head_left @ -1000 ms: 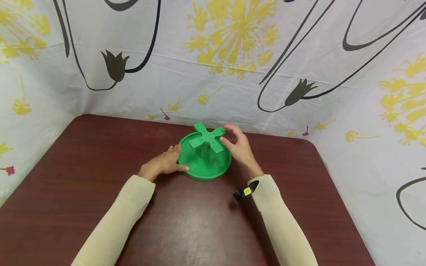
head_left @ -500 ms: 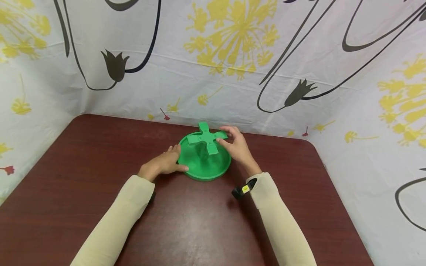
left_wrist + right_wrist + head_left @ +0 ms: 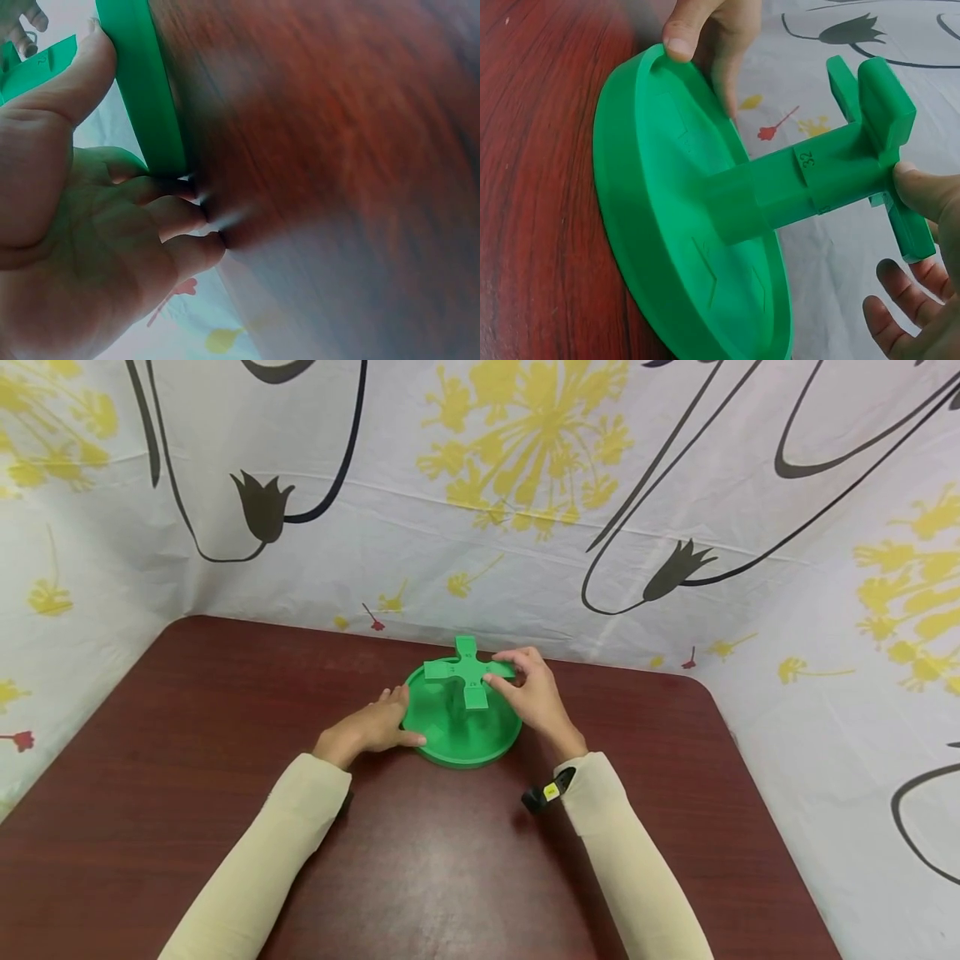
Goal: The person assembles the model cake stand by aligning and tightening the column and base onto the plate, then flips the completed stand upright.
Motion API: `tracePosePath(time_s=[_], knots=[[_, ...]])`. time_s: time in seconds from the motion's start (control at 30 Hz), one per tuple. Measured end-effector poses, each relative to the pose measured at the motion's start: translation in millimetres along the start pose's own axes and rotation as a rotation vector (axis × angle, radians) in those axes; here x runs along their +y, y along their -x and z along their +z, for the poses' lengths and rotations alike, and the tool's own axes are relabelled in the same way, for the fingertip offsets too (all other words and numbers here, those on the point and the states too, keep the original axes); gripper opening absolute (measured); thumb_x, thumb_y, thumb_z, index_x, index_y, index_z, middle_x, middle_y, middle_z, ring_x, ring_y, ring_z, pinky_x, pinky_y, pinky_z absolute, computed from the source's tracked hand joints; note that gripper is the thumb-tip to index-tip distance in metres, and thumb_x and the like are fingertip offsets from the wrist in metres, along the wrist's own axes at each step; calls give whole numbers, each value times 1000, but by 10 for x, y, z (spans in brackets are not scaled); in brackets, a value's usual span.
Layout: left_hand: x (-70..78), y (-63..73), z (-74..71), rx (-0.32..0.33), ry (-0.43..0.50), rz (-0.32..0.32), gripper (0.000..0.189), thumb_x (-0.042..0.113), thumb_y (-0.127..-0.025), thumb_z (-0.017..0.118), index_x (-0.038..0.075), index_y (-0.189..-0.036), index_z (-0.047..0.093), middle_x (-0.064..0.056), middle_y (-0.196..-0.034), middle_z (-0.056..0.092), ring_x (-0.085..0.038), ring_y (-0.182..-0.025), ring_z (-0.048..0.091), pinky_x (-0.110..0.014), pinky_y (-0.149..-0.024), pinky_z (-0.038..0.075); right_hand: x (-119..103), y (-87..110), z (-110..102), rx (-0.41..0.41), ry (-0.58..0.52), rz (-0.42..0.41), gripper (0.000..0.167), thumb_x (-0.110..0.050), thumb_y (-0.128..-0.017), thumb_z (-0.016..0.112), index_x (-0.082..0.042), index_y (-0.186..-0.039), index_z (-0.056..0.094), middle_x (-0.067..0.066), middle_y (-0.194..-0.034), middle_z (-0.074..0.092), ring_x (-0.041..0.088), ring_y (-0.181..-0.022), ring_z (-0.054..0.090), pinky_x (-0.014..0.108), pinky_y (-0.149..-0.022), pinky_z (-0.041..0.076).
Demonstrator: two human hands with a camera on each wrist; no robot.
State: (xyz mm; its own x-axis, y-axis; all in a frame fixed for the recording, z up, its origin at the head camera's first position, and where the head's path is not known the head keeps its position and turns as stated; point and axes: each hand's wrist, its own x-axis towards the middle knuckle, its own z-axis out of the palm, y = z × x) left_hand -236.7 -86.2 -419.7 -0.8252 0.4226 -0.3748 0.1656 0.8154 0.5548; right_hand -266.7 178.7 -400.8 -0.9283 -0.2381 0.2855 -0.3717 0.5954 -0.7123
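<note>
A round green dish point(image 3: 461, 763) with a raised rim lies on the table. From its middle rises a stepped green post point(image 3: 780, 187) marked "32", topped by a four-armed green cross-shaped handle point(image 3: 469, 672). My left hand point(image 3: 375, 723) holds the dish's left side, thumb over the rim and fingers along the outer wall; in the left wrist view those fingertips point(image 3: 196, 251) reach down to the tabletop. My right hand point(image 3: 536, 695) pinches the handle's right arm. In the right wrist view its thumb point(image 3: 922, 184) presses that arm while the other fingers spread below.
A dark red-brown wooden table point(image 3: 450, 877) carries the dish near its back edge. Close behind hangs a white sheet point(image 3: 480, 585) with yellow and dark flower prints, which also runs along both sides. A small black device point(image 3: 542, 797) is strapped to the right wrist.
The cross-shaped handle has turned clockwise as seen from above. My right thumb has shifted slightly left and now lies on its right arm. The left hand and dish stay put.
</note>
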Motion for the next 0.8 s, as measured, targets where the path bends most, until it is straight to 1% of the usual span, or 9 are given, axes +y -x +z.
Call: tracePosePath(time_s=[0.17,0.23,0.4,0.5,0.67,0.8], knots=[[3,0,0,-2,-14,-14,98,40,-98,62,-6,-156,-2,-25,-164,-2,-40,-152,-2,-54,-123,10,23,-2,23,23,33,-54,33,-22,-91,74,-9,-121,67,9,-111,62,21,-89,61,34,-77,55],[9,-7,1,-4,-18,-22,98,40,-98,62,-5,-157,-2,-24,-164,-2,-39,-152,-3,-53,-123,10,28,5,36,48,36,-69,33,-22,-90,75,-8,-119,68,10,-107,63,22,-87,62,35,-75,55],[36,-7,5,-7,-19,-31,97,40,-98,61,-4,-157,-2,-23,-165,-2,-37,-153,-2,-53,-123,11,55,37,76,108,73,-82,33,-24,-89,77,-6,-116,69,12,-96,59,21,-71,51,32,-65,46],[51,2,2,-7,-30,-30,96,39,-99,60,-5,-156,-2,-24,-164,-1,-38,-152,-1,-53,-123,12,61,57,98,132,86,-81,33,-25,-89,77,-6,-115,69,11,-93,57,20,-67,47,30,-62,43],[53,-8,-18,-9,-43,-36,96,40,-99,60,-5,-156,-3,-25,-164,-2,-38,-152,-1,-52,-123,11,55,62,131,163,53,-95,32,-23,-88,77,-5,-114,70,11,-94,56,19,-67,47,29,-63,43],[30,-23,-26,-18,-33,-36,98,41,-98,61,-4,-157,-4,-23,-164,-2,-37,-153,-2,-52,-123,11,72,59,140,146,27,-99,33,-23,-90,76,-5,-116,68,11,-98,57,21,-71,48,30,-65,45]])
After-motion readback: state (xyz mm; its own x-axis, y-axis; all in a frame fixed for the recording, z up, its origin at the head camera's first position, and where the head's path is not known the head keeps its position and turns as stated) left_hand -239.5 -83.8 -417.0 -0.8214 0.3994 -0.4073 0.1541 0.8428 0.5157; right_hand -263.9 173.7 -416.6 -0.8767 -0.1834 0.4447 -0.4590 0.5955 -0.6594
